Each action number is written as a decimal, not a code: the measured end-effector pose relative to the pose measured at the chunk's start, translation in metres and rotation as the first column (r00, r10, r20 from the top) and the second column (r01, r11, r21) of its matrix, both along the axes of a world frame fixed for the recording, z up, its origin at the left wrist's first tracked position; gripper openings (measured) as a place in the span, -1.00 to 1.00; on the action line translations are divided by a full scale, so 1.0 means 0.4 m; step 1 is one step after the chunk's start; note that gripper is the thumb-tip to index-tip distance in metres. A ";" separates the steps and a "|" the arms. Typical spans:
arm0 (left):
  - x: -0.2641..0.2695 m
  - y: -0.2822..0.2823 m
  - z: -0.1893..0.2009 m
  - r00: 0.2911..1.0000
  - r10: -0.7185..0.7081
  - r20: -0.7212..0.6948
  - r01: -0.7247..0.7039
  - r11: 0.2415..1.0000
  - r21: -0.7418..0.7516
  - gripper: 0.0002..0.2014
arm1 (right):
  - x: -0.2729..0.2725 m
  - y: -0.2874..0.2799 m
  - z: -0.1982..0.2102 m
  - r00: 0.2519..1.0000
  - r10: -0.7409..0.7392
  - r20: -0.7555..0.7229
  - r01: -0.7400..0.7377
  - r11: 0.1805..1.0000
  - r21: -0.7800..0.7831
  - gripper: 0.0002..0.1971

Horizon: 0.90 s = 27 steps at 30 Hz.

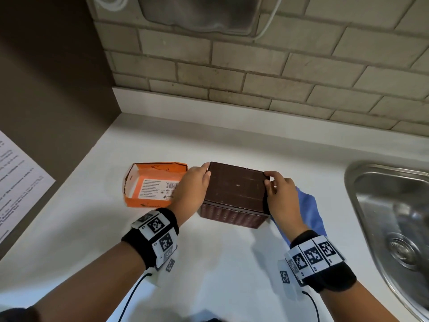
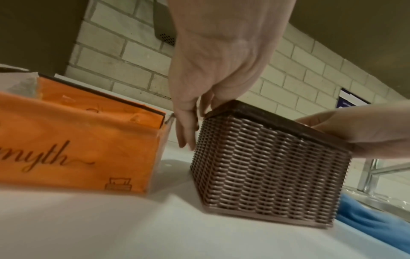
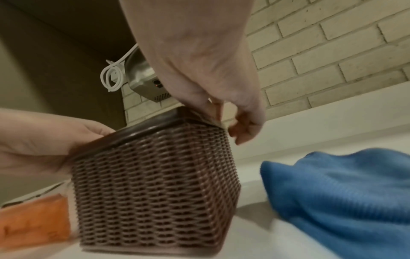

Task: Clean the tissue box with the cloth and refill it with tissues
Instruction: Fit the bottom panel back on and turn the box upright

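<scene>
A brown woven tissue box [image 1: 232,214] stands on the white counter [image 1: 209,263] with a flat dark panel [image 1: 236,184] on top. My left hand [image 1: 204,175] grips the panel's left edge, thumb at the far corner. My right hand [image 1: 270,182] pinches its right edge. The left wrist view shows my left fingers [image 2: 188,126] hanging down beside the box [image 2: 266,166], touching its rim. In the right wrist view my right fingers [image 3: 241,129] curl at the rim of the box [image 3: 155,175]. A blue cloth [image 1: 308,210] lies crumpled just right of the box.
An open orange cardboard tissue carton [image 1: 148,184] lies left of the box, close to my left hand. A steel sink [image 1: 394,205] sits at the right. A printed sheet [image 1: 16,182] hangs on the left wall. A brick wall backs the counter.
</scene>
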State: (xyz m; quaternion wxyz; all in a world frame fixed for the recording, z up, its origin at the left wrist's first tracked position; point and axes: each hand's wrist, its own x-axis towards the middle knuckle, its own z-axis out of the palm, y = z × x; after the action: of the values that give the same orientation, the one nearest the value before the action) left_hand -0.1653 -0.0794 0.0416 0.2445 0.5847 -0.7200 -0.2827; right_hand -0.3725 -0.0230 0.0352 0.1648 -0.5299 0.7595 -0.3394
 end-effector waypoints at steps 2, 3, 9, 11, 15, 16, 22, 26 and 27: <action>-0.005 0.006 -0.009 1.000 0.010 0.011 -0.010 1.000 -0.001 -0.58 | 0.015 0.001 -0.012 0.999 0.032 0.020 -0.033 0.999 0.037 -0.68; -0.006 0.008 -0.010 1.000 0.021 0.005 -0.021 1.000 -0.005 -0.58 | 0.022 0.002 -0.018 0.998 0.058 0.030 -0.059 0.997 0.047 -0.66; -0.011 0.018 -0.021 0.987 0.035 0.155 -0.032 0.999 -0.023 -0.53 | 0.032 0.010 -0.018 0.990 0.138 -0.024 -0.136 0.990 0.047 -0.57; -0.019 0.021 -0.024 0.962 -0.011 0.273 0.032 0.997 -0.072 -0.43 | 0.032 0.009 -0.016 0.968 0.168 -0.189 -0.157 0.985 0.070 -0.55; -0.047 0.024 -0.016 0.920 -0.162 0.356 0.226 0.963 -0.145 -0.49 | 0.045 -0.003 -0.002 0.841 0.299 -0.451 -0.225 0.951 0.211 -0.28; -0.052 0.026 -0.018 0.892 -0.208 0.401 0.281 0.951 -0.131 -0.47 | 0.047 -0.005 -0.003 0.829 0.340 -0.445 -0.258 0.937 0.236 -0.23; -0.046 0.027 -0.067 0.863 -0.271 0.426 0.361 0.921 -0.146 -0.32 | 0.041 -0.005 -0.010 0.831 0.385 -0.402 -0.307 0.919 0.246 -0.24; -0.049 0.030 -0.066 0.888 -0.262 0.378 0.347 0.920 -0.179 -0.34 | 0.043 -0.007 -0.013 0.874 0.378 -0.304 -0.333 0.923 0.191 -0.28; -0.049 0.030 -0.061 0.902 -0.259 0.345 0.332 0.928 -0.171 -0.35 | 0.045 -0.008 -0.011 0.896 0.364 -0.253 -0.329 0.929 0.168 -0.30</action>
State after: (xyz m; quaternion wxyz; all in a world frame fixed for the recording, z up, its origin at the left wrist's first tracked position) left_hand -0.1849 -0.0672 0.0172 0.1446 0.4742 -0.8578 -0.1356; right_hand -0.3546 -0.0263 0.0309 0.1452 -0.6885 0.6875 -0.1795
